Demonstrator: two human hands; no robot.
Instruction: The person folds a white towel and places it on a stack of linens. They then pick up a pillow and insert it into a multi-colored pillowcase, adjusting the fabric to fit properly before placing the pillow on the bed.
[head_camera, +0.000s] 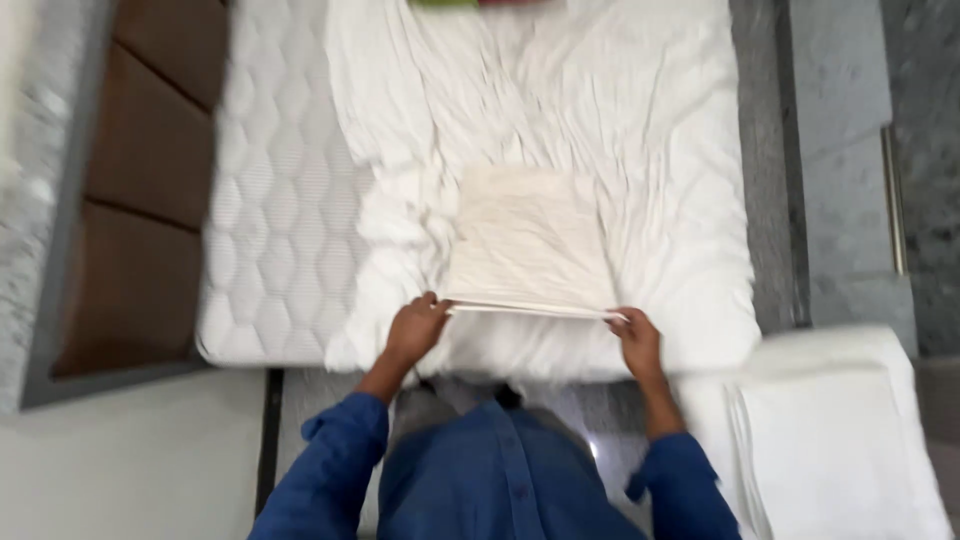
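Folded cloth (530, 245): cream-white, squarish, several layers thick. It lies on the crumpled white sheet (600, 120), near the foot edge of the bed and about midway across it. Its near edge shows stacked layers, lifted slightly off the sheet.

Left hand (415, 330): at the near left corner of the folded cloth, fingers curled and pinched on the layered edge.

Right hand (637, 338): at the near right corner, thumb over and fingers under, likewise closed on the edge. Both sleeves are blue.

Handling, as a judgement: the cloth is limp and will sag between the two holds. An even grip on all layers at both corners, with the edge kept taut and level, would keep the stack from fanning open or sliding askew.

Mattress (270, 220): quilted white, bare along the left side where the sheet does not reach.

Headboard panel (150, 180): brown, padded, past the mattress's left edge.

Stack of white linen (830, 440): flat, folded, off the bed's near right corner and well apart from both hands.

The picture is somewhat blurred; fine finger positions are approximate.
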